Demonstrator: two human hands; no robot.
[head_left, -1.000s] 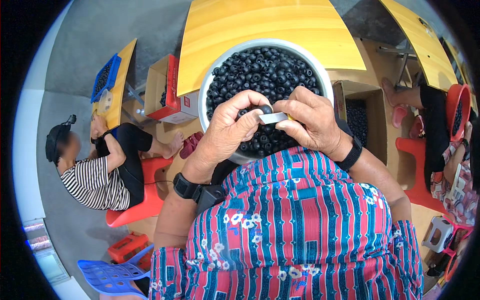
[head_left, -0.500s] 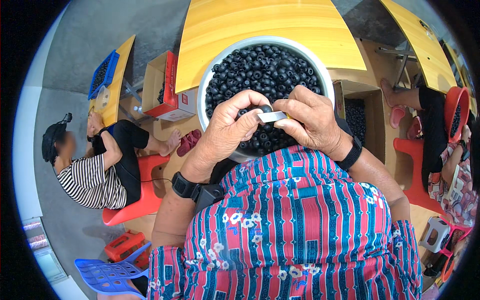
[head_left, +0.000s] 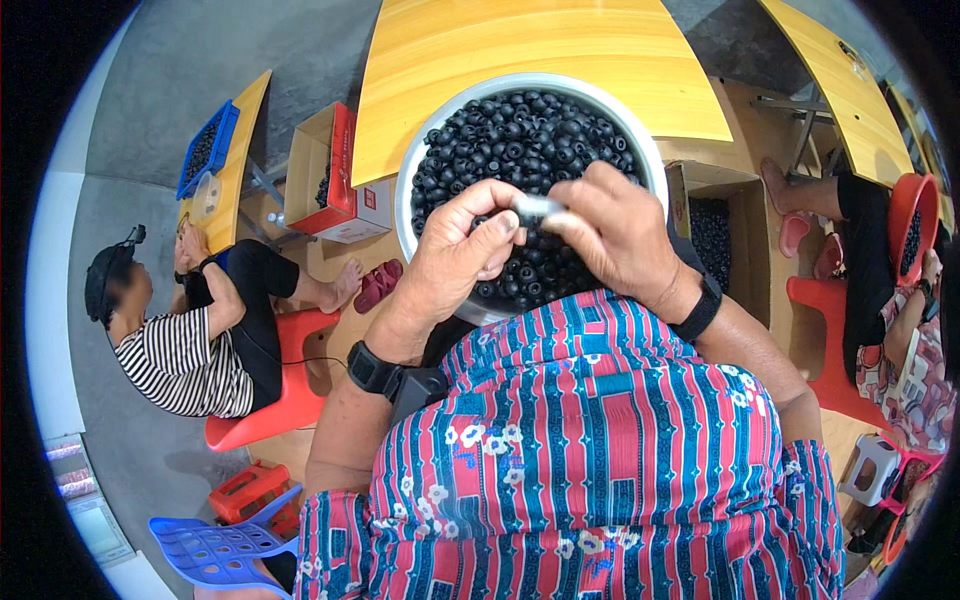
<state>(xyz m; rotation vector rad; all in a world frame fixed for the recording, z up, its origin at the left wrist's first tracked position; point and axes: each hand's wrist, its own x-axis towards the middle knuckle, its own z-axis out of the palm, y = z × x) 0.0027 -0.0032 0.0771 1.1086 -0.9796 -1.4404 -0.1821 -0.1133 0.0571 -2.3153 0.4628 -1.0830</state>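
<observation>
My left hand (head_left: 455,245) is closed in a pinch over the near part of a wide metal basin (head_left: 406,185). It grips a small black round piece, now mostly hidden behind fingers and blade. Opposite it, my right hand (head_left: 620,240) is closed on a small knife, whose short silver blade (head_left: 538,208) is smeared by motion and lies against the left fingertips. The handle is covered by my fingers. Beneath both hands, many black round pieces with holes (head_left: 520,150) fill the basin, which sits close against my body.
A yellow wooden table (head_left: 540,45) stands just beyond the basin. Cardboard boxes flank it, a red-and-white one (head_left: 340,180) at left and a brown one (head_left: 745,190) holding black pieces at right. Co-workers sit on both sides; a blue plastic chair (head_left: 215,540) is at lower left.
The right hand has tilted and shifted slightly up, turning the blade, which is now blurred. The left hand has hardly moved; the black piece at its fingertips is less visible.
</observation>
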